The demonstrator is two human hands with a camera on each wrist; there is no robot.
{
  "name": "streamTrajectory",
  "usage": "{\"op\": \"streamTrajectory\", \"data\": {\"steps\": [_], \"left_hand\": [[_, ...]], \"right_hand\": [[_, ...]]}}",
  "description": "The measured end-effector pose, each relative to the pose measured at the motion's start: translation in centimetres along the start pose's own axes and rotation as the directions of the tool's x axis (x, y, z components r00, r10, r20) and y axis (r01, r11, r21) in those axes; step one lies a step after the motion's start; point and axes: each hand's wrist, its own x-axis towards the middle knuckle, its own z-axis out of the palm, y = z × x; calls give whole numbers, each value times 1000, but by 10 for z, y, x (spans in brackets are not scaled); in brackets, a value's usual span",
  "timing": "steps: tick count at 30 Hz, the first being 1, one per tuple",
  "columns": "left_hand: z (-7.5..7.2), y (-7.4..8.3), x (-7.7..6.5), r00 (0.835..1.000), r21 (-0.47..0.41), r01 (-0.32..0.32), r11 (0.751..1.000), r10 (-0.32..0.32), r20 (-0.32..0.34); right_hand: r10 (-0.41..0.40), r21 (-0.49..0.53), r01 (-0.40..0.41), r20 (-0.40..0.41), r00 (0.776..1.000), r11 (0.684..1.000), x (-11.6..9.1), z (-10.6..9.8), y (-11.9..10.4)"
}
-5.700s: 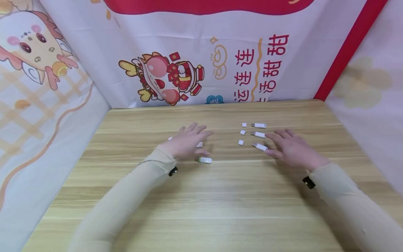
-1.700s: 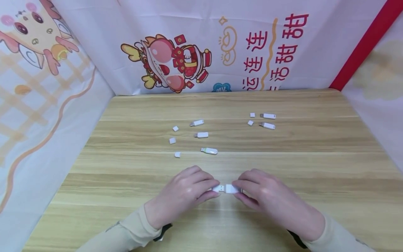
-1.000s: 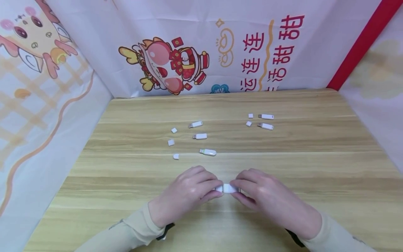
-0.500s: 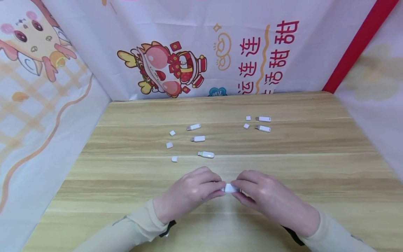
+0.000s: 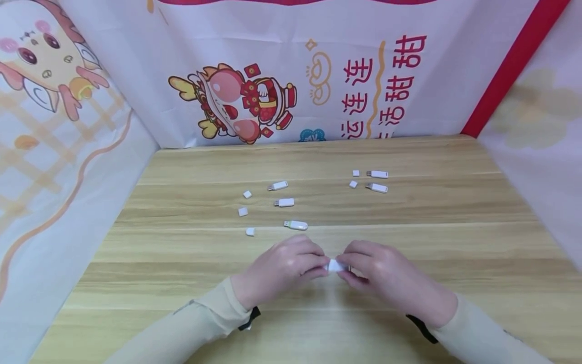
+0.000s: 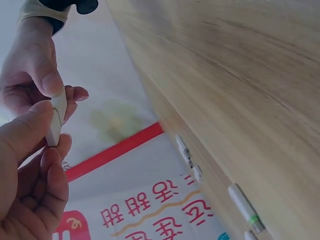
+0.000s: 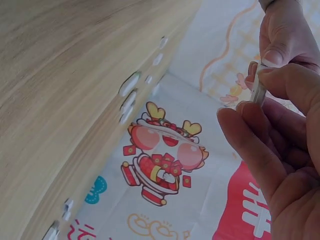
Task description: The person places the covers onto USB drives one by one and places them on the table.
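Note:
Over the table's near middle, my left hand (image 5: 286, 266) and right hand (image 5: 388, 270) pinch opposite ends of one white USB stick (image 5: 336, 265). Its two white parts meet at a thin seam in the left wrist view, where the USB stick (image 6: 57, 119) lies between both thumbs and fingers. No metal plug shows on it; the fingertips hide both its ends. Beyond the left hand is a USB stick with a green band (image 5: 296, 225), its plug bare. A white cap (image 5: 250, 232) lies to its left.
Two more uncapped sticks, one a white USB stick (image 5: 284, 202), lie at mid-left, with caps such as a square cap (image 5: 243, 212) beside them. Far right are two more, including a USB stick (image 5: 377, 188) with a cap (image 5: 353, 184). Printed cloth (image 5: 254, 30) hangs behind the wooden table (image 5: 182, 283).
Earlier the hands reached over the two rows, with three sticks at right; two lie there now. The metal plug seen between the hands has disappeared as the white parts came together.

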Motion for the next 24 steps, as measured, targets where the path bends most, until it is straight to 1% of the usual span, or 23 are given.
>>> {"op": "streamTrajectory", "data": {"steps": [4, 9, 13, 17, 20, 23, 24], "left_hand": [[5, -6, 4, 996, -7, 58, 998, -57, 61], [11, -13, 12, 980, 19, 125, 992, -126, 156], [20, -21, 21, 962, 8, 173, 985, -171, 214], [32, -32, 38, 943, -13, 212, 977, -201, 265], [41, -42, 54, 924, 0, 241, 971, -229, 308], [51, -52, 69, 894, 10, 283, 959, -268, 360], [54, -55, 74, 882, 14, 299, 954, -283, 376]], "right_hand": [[30, -12, -30, 23, 999, 999, -1, 3, 10], [90, -74, -83, 87, 992, 994, -2, 3, 25], [157, -123, -139, 151, 976, 983, -2, -1, 37], [227, -180, -193, 191, 955, 965, -3, -5, 50], [278, -192, -239, 215, 936, 952, -4, -8, 63], [330, -174, -293, 252, 910, 940, -6, -12, 78], [336, -166, -301, 257, 906, 939, -7, -12, 84]]}}
